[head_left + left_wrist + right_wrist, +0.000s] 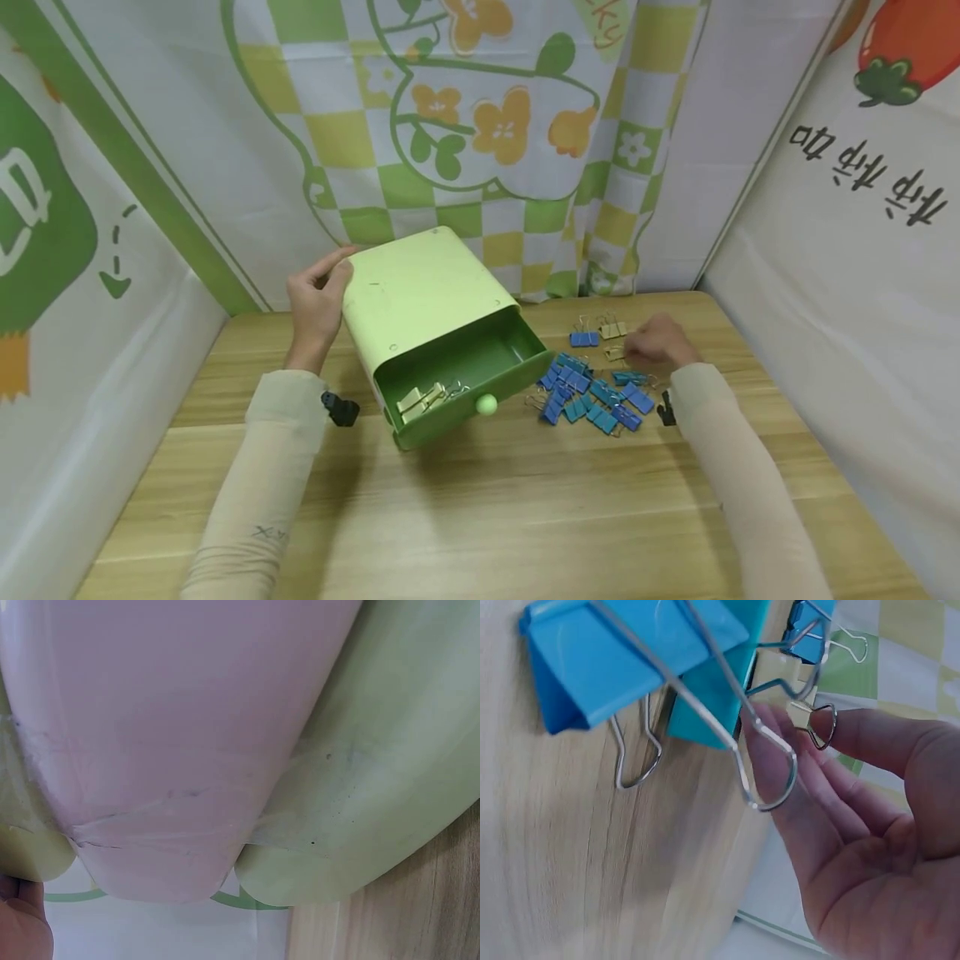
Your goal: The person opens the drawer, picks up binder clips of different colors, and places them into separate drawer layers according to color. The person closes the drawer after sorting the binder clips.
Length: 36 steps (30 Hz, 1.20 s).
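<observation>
Two yellow clips (422,402) sat in the left end of the drawer (450,421), I think; they overlapped, and the light green box (427,287) covered the drawer's back end. The left hand (315,312) gripped that box by its rear left corner, thumb on top, though the left wrist view got mostly pale panel and cut the hand off. The right hand (662,340) pinched a yellow clip (614,353) in its fingertips, right of the box, the clip partly hidden by fingers. Count-wise: one box, one drawer pulled partway out, one round knob (487,405), one other yellow clip (612,330) just behind the pinched one, one blue clip (584,338) beside that, then a pile of blue and teal clips (602,417), maybe ten or so, too jumbled to swear to. Room-wise, the pile lay near the drawer's right end, so it was tight there. The table (480,517) stretched wide between the sleeves (281,467), while its back edge ran close behind the clips, checked curtain (502,250) right past it.
</observation>
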{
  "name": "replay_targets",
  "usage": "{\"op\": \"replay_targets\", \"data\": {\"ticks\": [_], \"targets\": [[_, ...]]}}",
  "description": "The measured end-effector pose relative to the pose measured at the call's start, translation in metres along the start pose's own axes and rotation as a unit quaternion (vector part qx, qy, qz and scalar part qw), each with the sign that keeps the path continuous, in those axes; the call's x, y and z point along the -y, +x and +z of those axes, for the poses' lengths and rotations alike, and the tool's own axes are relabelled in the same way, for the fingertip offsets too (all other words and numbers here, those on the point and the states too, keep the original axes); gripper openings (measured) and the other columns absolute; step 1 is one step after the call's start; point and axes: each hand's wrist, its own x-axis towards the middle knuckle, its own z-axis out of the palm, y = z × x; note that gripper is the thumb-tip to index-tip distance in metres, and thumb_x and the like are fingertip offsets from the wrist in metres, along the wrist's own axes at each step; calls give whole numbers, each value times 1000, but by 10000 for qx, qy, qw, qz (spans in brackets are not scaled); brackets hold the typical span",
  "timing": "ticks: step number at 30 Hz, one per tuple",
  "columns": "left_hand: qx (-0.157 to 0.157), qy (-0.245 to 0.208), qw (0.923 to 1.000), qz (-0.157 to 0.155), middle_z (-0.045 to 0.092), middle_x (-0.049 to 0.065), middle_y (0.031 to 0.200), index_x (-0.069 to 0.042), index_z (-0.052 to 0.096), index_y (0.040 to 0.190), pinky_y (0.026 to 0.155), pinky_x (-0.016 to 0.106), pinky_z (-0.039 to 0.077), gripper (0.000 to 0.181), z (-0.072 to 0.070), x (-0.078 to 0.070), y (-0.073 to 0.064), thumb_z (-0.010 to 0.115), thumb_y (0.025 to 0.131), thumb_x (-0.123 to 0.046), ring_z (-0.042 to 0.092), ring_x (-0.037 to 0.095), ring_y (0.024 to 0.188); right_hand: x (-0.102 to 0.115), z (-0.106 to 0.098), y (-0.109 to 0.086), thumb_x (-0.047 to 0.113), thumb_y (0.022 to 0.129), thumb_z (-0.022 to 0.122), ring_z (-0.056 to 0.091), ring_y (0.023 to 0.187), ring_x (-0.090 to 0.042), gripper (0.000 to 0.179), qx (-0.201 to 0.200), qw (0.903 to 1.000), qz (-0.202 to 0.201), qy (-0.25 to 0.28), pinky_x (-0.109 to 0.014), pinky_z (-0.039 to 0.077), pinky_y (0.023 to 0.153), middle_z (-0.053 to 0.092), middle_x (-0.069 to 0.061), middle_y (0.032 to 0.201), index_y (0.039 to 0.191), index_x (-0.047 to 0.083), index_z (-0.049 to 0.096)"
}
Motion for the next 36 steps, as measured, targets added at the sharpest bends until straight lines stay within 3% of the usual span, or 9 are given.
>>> {"op": "replay_targets", "data": {"ticks": [3,5,9,14,21,29,36], "targets": [[10,6,10000,7,65,-13,62,-7,79,124,45,17,40,31,0,-1,0,63,103,-22,47,2,47,4,0,-3,9,97,65,73,68,-13,25,243,9988,-206,379,-27,61,70,80,-11,82,105,-11,78],[15,23,10000,10,65,-13,63,-8,79,124,45,17,40,31,0,0,1,63,103,-22,47,2,48,7,1,-4,5,101,62,77,76,-15,31,427,9952,-208,857,-30,65,78,81,-18,96,121,-17,70],[23,19,10000,7,65,-13,63,-6,78,125,46,17,40,31,-1,0,-1,63,103,-22,47,3,48,11,3,-4,0,103,59,79,82,-15,39,622,9851,-88,1603,-32,64,87,78,-26,110,136,-21,57],[41,60,9999,-78,70,-16,72,-5,78,126,47,16,41,31,-1,1,-2,63,102,-20,47,2,49,13,1,-4,1,105,58,79,83,-12,40,794,9804,-66,1803,-27,65,83,78,-25,112,138,-21,55],[38,66,9999,-65,62,-14,61,-5,77,127,45,16,38,32,-1,3,2,62,103,-20,44,2,48,34,-13,-12,4,106,58,78,91,-10,41,962,9759,-277,1938,-20,62,80,80,-14,112,141,-18,54],[-29,46,9999,-129,68,-14,73,-7,78,126,48,16,39,31,-2,-2,2,63,102,-20,45,2,52,71,-28,-32,6,105,62,79,96,-15,40,1115,9720,-628,1971,-25,64,86,78,-19,117,140,-14,59],[18,39,9999,-168,66,-13,68,-6,77,127,47,16,39,31,0,-3,0,64,102,-19,43,3,49,100,-44,-61,9,105,65,79,98,-14,40,1299,9680,-927,1934,-26,63,87,81,-8,109,139,-11,62]]}}
